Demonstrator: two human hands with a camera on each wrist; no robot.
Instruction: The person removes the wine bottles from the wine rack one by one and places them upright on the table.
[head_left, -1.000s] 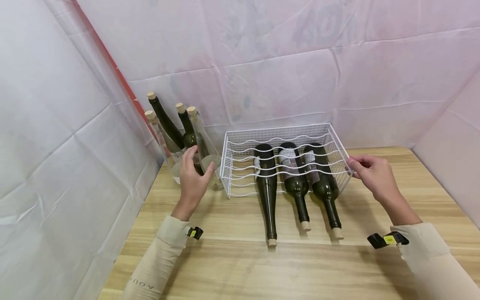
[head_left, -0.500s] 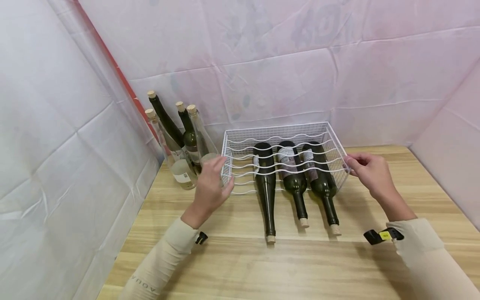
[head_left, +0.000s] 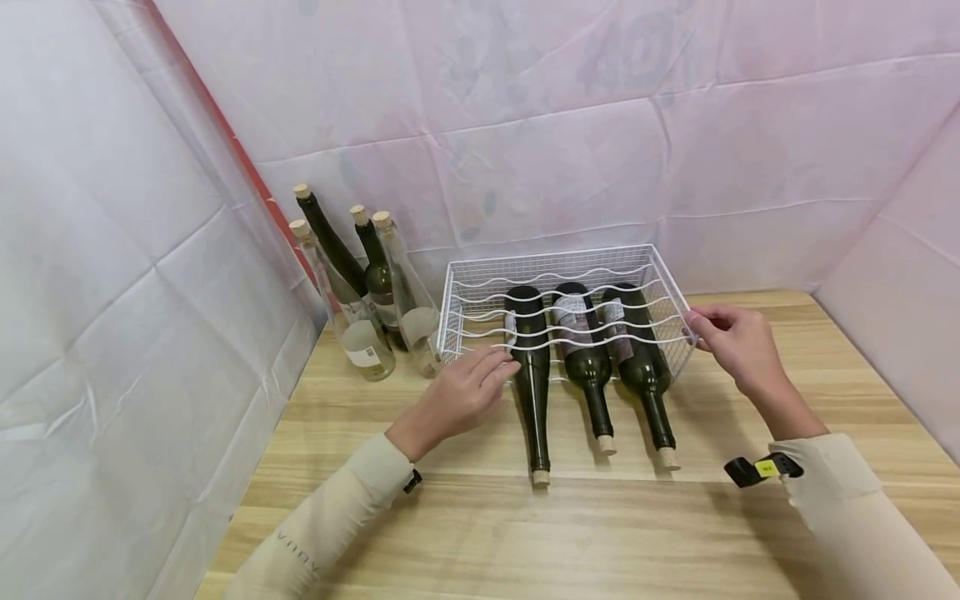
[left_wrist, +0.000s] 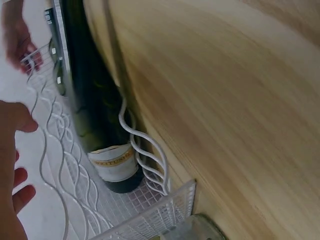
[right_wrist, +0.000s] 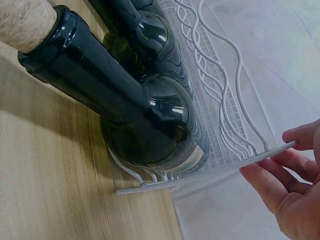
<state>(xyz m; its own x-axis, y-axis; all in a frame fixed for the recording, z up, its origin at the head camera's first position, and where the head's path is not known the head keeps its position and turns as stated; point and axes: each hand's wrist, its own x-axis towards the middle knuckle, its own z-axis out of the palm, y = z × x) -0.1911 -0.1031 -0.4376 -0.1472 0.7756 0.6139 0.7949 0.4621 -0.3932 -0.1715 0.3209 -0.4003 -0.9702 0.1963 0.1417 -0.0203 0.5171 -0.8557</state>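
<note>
A white wire bottle rack (head_left: 600, 343) with wavy rods holds three dark bottles lying with corked necks toward me. My right hand (head_left: 731, 346) pinches the rack's right side rim between thumb and fingers, as the right wrist view shows too (right_wrist: 295, 180). In front of the rack's left part is my left hand (head_left: 461, 396), its fingertips beside the leftmost bottle (head_left: 533, 400). The left wrist view has that hand (left_wrist: 12, 170) with thumb and fingers apart, and the same bottle (left_wrist: 100, 110) with its white label in the rack. Nearest my right hand lies the rightmost bottle (head_left: 648, 375).
Left of the rack stand several corked bottles: a clear one (head_left: 412, 308) close against its side, a labelled clear one (head_left: 363, 342), and dark green ones (head_left: 380, 279) behind. White sheeting (head_left: 555, 150) rises behind the wooden table (head_left: 600, 542).
My left hand has moved right and toward me, from the standing bottles at left to the leftmost bottle in the rack. My right hand stays on the rack's rim.
</note>
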